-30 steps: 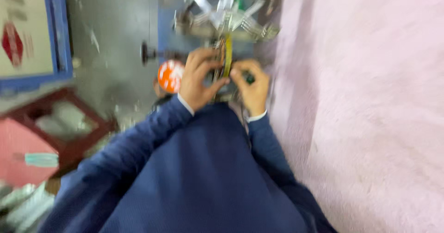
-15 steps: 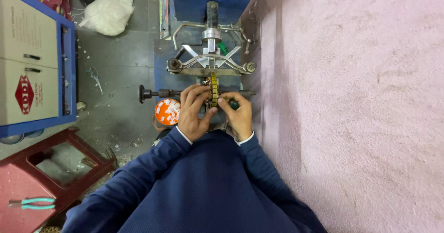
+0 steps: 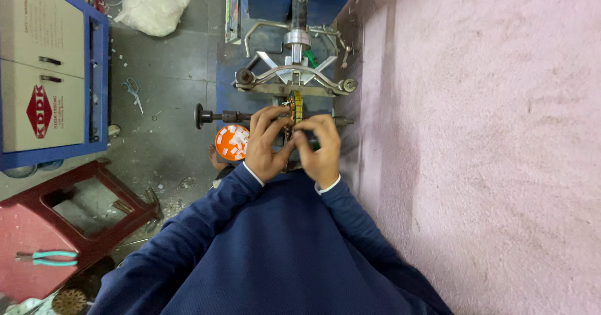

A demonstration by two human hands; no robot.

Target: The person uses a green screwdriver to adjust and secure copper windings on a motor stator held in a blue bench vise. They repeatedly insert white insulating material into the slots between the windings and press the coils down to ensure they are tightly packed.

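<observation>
At the blue winding machine (image 3: 275, 58), my left hand (image 3: 266, 143) and right hand (image 3: 319, 147) both pinch shut around the yellow-banded metal core (image 3: 295, 110) mounted on the shaft (image 3: 228, 116). I judge it heavy, stiff, with delicate wire, so grip the rim.

Pink wall (image 3: 488, 133) right – grey, littered floor (image 3: 163, 71) – red stool (image 3: 69, 227), perhaps wooden.
</observation>
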